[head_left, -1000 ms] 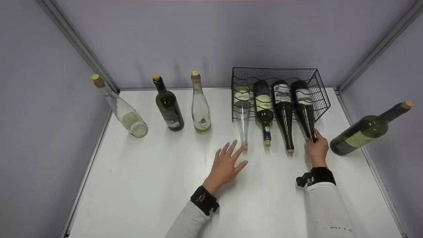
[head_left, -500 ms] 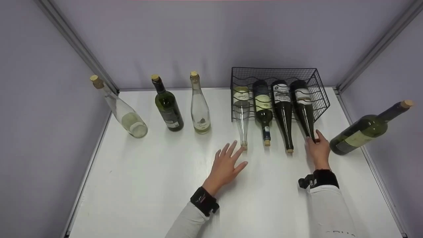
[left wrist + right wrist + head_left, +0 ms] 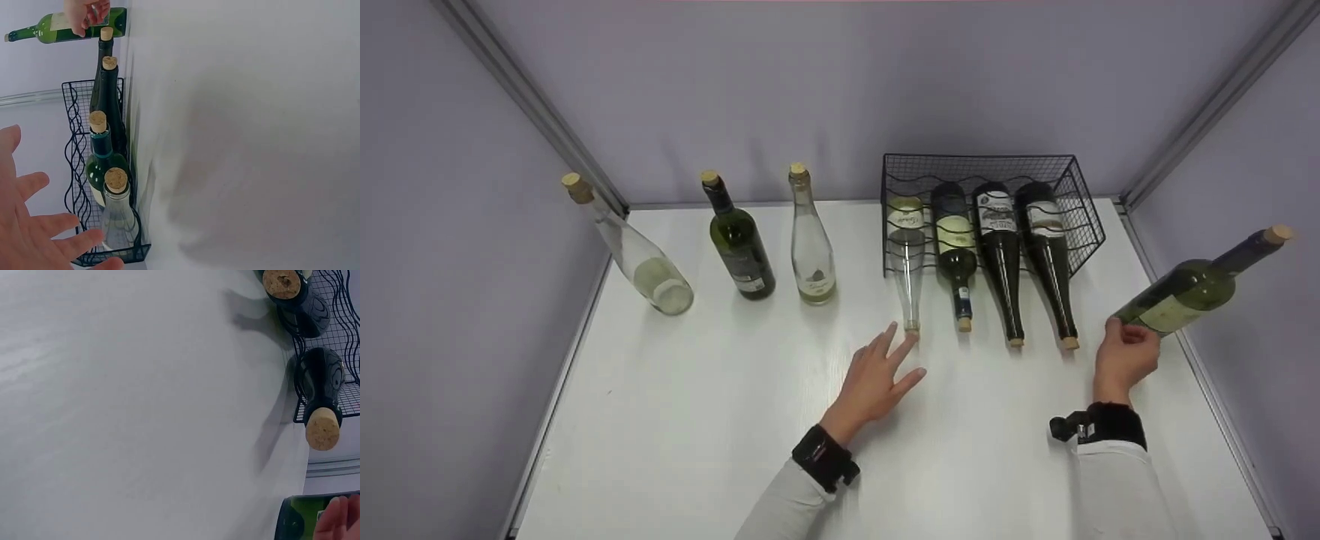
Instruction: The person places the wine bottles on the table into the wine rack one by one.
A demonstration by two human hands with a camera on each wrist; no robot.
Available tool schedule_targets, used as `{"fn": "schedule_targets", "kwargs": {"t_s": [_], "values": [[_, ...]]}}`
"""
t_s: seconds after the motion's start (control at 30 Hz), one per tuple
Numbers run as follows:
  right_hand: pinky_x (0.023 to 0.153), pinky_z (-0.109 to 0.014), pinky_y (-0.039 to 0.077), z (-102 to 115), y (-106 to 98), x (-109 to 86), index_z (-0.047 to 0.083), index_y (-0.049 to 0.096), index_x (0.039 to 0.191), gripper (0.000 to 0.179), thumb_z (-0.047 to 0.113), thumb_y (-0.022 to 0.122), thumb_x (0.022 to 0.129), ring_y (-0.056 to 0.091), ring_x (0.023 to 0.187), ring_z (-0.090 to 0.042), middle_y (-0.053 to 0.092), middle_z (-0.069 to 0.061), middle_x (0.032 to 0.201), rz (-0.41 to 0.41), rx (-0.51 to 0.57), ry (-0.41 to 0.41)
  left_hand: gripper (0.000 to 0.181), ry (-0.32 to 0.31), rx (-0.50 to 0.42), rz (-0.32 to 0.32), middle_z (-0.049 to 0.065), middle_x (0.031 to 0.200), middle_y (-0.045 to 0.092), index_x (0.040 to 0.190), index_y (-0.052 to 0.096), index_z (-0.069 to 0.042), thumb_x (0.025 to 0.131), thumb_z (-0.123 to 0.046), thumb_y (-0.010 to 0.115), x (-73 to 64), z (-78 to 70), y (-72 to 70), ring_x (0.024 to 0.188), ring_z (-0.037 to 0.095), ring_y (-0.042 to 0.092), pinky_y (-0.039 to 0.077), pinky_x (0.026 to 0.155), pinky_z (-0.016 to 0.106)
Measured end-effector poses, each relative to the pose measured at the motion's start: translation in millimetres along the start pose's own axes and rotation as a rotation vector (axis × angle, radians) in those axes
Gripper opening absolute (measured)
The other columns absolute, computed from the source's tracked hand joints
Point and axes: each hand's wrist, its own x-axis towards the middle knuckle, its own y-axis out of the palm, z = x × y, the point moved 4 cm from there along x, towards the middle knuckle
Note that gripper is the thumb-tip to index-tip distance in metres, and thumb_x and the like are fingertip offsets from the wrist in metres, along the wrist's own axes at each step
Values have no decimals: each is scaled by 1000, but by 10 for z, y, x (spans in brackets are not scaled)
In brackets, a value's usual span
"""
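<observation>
- My right hand (image 3: 1126,358) is at the lower part of the green bottle (image 3: 1192,289), its fingers bent; I cannot tell whether they grip the glass or only lie against it.
- That bottle stands upright to the right of the rack (image 3: 982,155), near the right wall (image 3: 1252,360), its cork (image 3: 1278,234) on top.
- My left hand (image 3: 874,382) is wide, fingers spread and holding nothing.
- Its index finger reaches the corked end of the clear bottle (image 3: 908,255) in the rack; I cannot tell whether they touch.
- Four bottles lie side by side in the rack, necks towards me: the clear one leftmost, then the short-necked bottle (image 3: 958,262), then two long dark bottles (image 3: 1001,262) (image 3: 1050,259).
- Left of the rack, three more stand corked on the white table (image 3: 697,412): a clear one (image 3: 652,262) furthest left, a dark green one (image 3: 742,251), and another clear one (image 3: 814,255) nearest the rack.
- Each wrist wears a black band (image 3: 823,456) above a pale sleeve (image 3: 789,502).
</observation>
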Motion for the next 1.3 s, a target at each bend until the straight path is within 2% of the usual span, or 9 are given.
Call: {"fn": "schedule_targets", "kwargs": {"t_s": [0.1, 0.17, 0.27, 0.33, 0.5, 0.67, 0.8, 1.03, 1.3], "values": [[79, -21, 36, -18, -69, 69, 19, 46, 93, 26, 24, 71, 88, 46, 82, -3, 47, 8, 90, -51, 85, 61, 65, 6, -56, -1, 11, 159, 26, 153, 38, -23, 100, -61, 36, 8, -25, -21, 142, 29, 32, 33, 109, 50], [88, -18, 34, -16, -104, 117, 20, 42, 101, 35, 24, 73, 87, 47, 98, -5, 46, 7, 105, -58, 114, 108, 65, 10, -87, -2, 12, 159, 26, 153, 37, -23, 100, -60, 36, 19, -43, -32, 141, 29, 32, 34, 108, 50], [99, -15, 28, -7, -147, 195, 21, 34, 115, 52, 25, 76, 85, 36, 122, -10, 34, 3, 129, -46, 128, 180, 63, 19, -125, -3, 11, 158, 27, 154, 35, -25, 101, -59, 37, 45, -75, -46, 139, 30, 36, 36, 107, 50], [103, -15, 24, 3, -169, 242, 22, 30, 125, 63, 27, 77, 84, 28, 131, -13, 25, 1, 139, -37, 116, 214, 63, 25, -144, -5, 11, 158, 28, 154, 35, -26, 101, -59, 37, 70, -100, -53, 138, 30, 38, 37, 106, 50], [108, -19, 21, 47, -211, 338, 28, 19, 146, 91, 31, 81, 80, 24, 137, -16, 17, -2, 148, 0, 77, 251, 63, 39, -177, 2, 11, 157, 30, 155, 32, -29, 100, -60, 36, 126, -183, -73, 137, 31, 40, 38, 106, 51], [113, -24, 17, 98, -245, 410, 37, 9, 154, 108, 29, 85, 77, 17, 142, -15, 9, 1, 156, 86, 118, 260, 63, 64, -144, 7, 12, 158, 29, 155, 31, -30, 100, -60, 36, 153, -256, -91, 139, 28, 36, 36, 108, 49], [115, -28, 15, 127, -243, 464, 41, 7, 155, 113, 26, 86, 76, 14, 142, -9, 9, 7, 158, 144, 156, 255, 62, 81, -121, 10, 12, 158, 28, 155, 30, -31, 100, -60, 36, 164, -286, -70, 140, 26, 35, 34, 109, 48], [115, -25, 8, 189, -227, 481, 35, 14, 156, 107, 13, 84, 78, 16, 140, -3, 21, 11, 156, 156, 227, 226, 62, 92, -124, 15, 12, 158, 28, 155, 31, -30, 101, -59, 36, 174, -334, -55, 135, 27, 42, 36, 107, 48], [115, -27, 9, 215, -226, 456, 34, 19, 154, 104, 7, 84, 77, 18, 140, -4, 25, 12, 155, 165, 286, 256, 61, 99, -145, 26, 12, 158, 28, 155, 30, -30, 101, -58, 36, 160, -364, -56, 141, 27, 33, 35, 109, 49]]}}
